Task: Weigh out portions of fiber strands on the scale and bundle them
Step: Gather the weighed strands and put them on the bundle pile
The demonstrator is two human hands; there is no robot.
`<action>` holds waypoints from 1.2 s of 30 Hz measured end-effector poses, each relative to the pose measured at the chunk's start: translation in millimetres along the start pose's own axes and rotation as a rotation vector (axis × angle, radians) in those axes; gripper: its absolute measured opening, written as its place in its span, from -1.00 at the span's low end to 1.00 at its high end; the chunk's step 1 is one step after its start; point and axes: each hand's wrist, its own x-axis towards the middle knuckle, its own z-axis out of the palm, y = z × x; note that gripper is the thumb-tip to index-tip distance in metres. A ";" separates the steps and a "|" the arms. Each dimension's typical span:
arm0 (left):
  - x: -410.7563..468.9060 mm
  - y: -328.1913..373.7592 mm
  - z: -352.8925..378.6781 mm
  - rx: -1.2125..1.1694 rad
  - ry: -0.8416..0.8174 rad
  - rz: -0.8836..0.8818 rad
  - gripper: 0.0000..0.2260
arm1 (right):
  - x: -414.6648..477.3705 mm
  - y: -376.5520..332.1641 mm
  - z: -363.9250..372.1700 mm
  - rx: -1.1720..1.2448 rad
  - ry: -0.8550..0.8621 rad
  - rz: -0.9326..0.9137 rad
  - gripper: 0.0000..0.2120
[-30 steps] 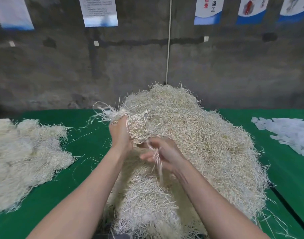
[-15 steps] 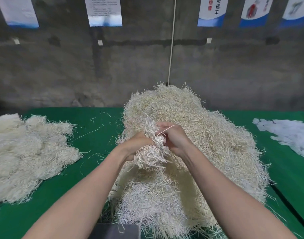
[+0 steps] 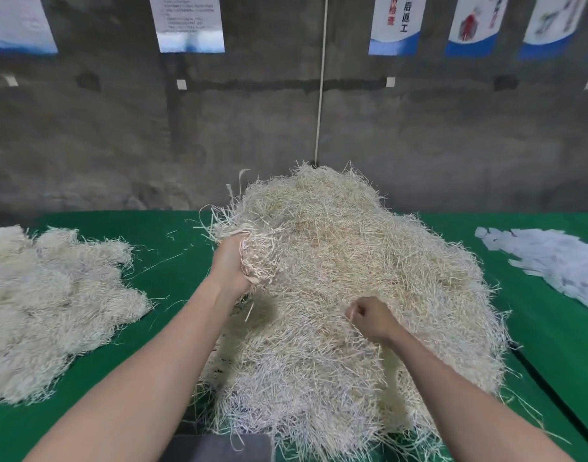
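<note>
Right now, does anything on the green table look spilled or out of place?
Only small things. Loose single strands lie scattered on the green table between the big fiber heap and the left pile. Some strands hang over the near edge, onto a grey object.

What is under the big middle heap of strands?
The heap rests on green table cloth; a grey object's edge shows at its near side. Whatever lies beneath is covered.
</note>
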 end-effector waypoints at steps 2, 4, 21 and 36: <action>-3.2 1.1 -7.8 0.080 0.006 0.009 -0.70 | 0.8 -4.6 -3.7 0.068 0.114 -0.003 -0.84; -6.6 0.4 -13.0 0.194 0.012 0.019 -0.71 | -2.5 -39.0 -16.3 0.210 0.374 -0.102 -0.85; -106.0 -21.9 -96.3 1.703 -0.348 0.288 -0.88 | -97.8 -161.6 93.6 0.676 -0.633 -0.135 -0.29; -111.6 -1.1 -178.7 0.851 -0.271 0.015 -0.33 | -117.2 -138.0 132.7 0.597 -0.293 0.162 -0.16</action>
